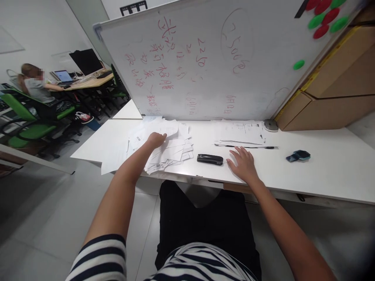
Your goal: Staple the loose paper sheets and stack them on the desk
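Observation:
My left hand (156, 139) reaches over a loose heap of white papers (170, 150) on the white table (322, 168) and its fingers are closed on a sheet at the top of the heap. My right hand (243, 164) lies flat on the table with fingers spread, holding nothing. A black stapler (209, 159) rests between the two hands, just left of the right hand. Beyond the right hand a second stack of printed sheets (243, 133) lies with a black pen (246, 146) along its near edge.
A whiteboard (211, 58) with red writing and round magnets stands along the table's far edge. Cardboard boxes (331, 97), a grey mouse (271, 125) and a small blue object (299, 155) lie at the right. Far left, another person sits at a desk with green chairs.

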Action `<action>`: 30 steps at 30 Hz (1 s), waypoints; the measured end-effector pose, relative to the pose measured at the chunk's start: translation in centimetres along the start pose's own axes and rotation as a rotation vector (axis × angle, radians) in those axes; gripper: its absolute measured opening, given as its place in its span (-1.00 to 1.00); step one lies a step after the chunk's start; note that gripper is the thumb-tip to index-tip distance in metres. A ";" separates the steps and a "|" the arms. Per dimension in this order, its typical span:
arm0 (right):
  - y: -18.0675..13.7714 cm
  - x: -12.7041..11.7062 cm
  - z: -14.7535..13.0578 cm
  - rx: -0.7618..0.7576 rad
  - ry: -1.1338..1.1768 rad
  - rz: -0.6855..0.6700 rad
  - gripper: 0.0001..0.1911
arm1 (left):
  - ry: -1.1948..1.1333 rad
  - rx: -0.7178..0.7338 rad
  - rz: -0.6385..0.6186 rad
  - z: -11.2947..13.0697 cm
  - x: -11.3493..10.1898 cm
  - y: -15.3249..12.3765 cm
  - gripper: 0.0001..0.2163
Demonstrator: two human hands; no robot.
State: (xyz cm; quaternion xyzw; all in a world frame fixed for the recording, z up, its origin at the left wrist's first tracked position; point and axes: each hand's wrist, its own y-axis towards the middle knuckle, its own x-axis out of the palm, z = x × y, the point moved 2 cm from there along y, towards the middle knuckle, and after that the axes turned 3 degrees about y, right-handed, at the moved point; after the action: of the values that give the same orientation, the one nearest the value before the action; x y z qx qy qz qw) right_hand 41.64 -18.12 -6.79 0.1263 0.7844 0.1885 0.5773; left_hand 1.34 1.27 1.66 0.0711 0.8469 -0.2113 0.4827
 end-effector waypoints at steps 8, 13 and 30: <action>0.0 -0.2 -0.2 0.003 -0.010 -0.009 -0.52 | 0.013 -0.008 -0.022 0.2 -0.7 0.4 -0.55; 0.1 -0.1 0.0 0.012 -0.002 -0.022 -0.52 | 0.006 -0.036 -0.017 0.4 -0.9 0.6 -0.55; 0.2 -0.1 0.0 0.021 -0.006 -0.001 -0.51 | 0.008 0.083 0.154 1.8 -2.7 1.1 -0.61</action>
State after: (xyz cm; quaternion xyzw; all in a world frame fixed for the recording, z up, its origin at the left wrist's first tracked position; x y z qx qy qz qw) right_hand 41.65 -17.94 -6.63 0.1325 0.7848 0.1795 0.5782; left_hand 4.55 1.69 2.78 0.1568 0.8315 -0.2081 0.4907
